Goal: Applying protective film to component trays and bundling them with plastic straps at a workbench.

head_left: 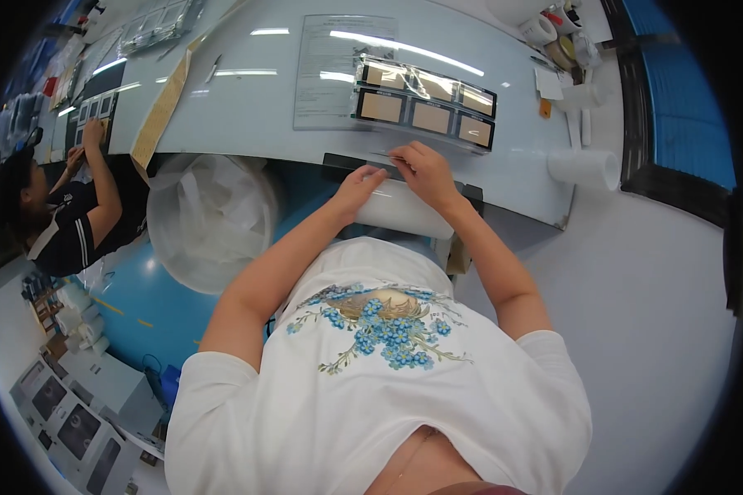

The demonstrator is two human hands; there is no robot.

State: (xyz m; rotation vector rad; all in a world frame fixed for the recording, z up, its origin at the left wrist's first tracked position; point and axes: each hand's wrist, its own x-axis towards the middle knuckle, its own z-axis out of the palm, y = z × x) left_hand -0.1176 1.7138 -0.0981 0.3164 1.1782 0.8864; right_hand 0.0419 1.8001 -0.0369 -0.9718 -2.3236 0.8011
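At the front edge of the table, my left hand [360,190] and my right hand [425,175] are close together. The fingers of both are closed in a pinch. A thin, pale sliver shows by my right fingertips, but what either hand grips is too fine to make out. Just below them, a roll of whitish translucent film [409,211] lies crosswise under the edge, next to a black bar [345,167]. Beyond my hands sits a stack of clear-wrapped, dark-framed panels with tan windows [429,117], set in two rows.
A printed sheet [318,91] lies under the panels. To the left stands a large white bin [163,239] with crumpled film inside. A co-worker [82,202] handles similar panels at the far left. A white roll [584,169] and a wall [636,272] are on the right.
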